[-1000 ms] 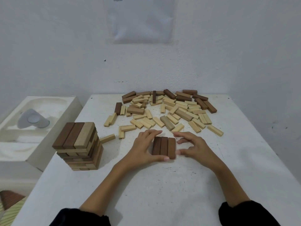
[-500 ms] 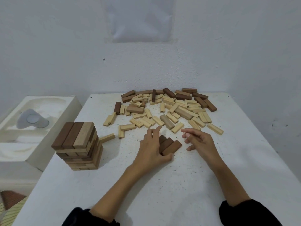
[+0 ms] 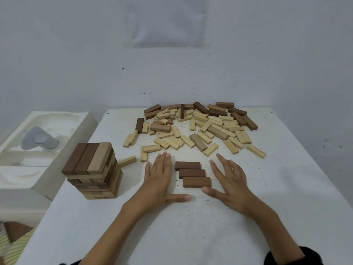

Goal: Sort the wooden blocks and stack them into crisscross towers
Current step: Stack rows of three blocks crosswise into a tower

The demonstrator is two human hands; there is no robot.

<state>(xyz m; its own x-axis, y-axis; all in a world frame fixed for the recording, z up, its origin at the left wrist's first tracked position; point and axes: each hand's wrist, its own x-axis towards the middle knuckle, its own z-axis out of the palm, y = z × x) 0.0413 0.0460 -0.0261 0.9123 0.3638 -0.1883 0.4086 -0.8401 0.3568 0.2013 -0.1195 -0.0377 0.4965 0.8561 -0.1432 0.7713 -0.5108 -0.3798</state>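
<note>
End nos. on loose blocks (image 3: 217,132) illegible

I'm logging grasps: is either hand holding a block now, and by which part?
Nothing is held. The left hand and right hand are open, one on each side of the three dark blocks, which lie flat on the table.

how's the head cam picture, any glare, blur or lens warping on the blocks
Head view: soft, even light, no glare on the table; the tower throws a faint shadow to its right; the three dark blocks are sharp, the far pile softer, its end marks unreadable; the wide lens splays the table's edges.
</note>
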